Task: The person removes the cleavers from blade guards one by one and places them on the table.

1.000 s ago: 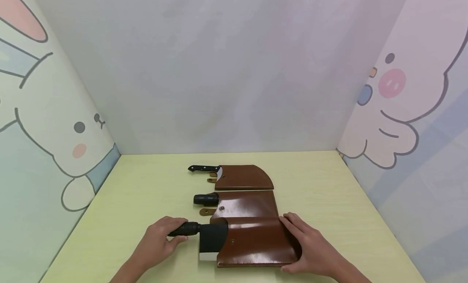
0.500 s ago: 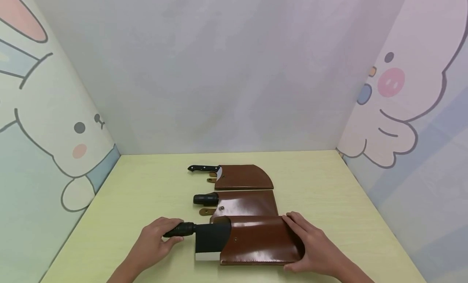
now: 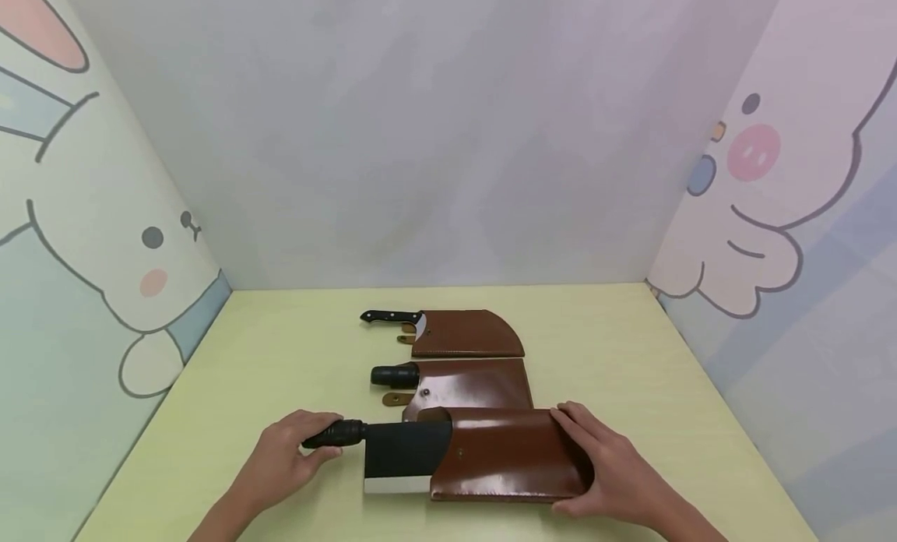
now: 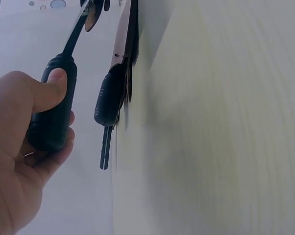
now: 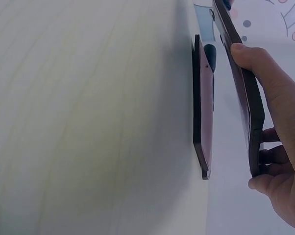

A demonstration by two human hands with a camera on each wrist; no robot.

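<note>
your cleaver (image 3: 401,450) is held clear of the tabletop (image 3: 182,417), towards its front edge and left of midway between the side edges. its blade is part way inside a brown sheath (image 3: 515,456), the bright cutting edge facing the tabletop's front edge. your left hand (image 3: 280,458) is curled round the black handle (image 3: 342,433); your right hand (image 3: 620,470) grips the sheath's right end, thumb and fingers on opposite borders. the hands are well apart. a middle sheathed knife (image 3: 483,382) and a far sheathed knife (image 3: 466,333) lie towards the back edge.

handling, in judgement: the broad blade is probably rigid and heavy, and will tip downward ahead of your grip. the grooved handle should give sound purchase; take it there, back from the bare edge. the sheath looks light, stiff yet bendable, its glossy face likely slippery; hold its borders, furthest from the mouth. neither appears fragile, though the sheath could be nicked.
</note>
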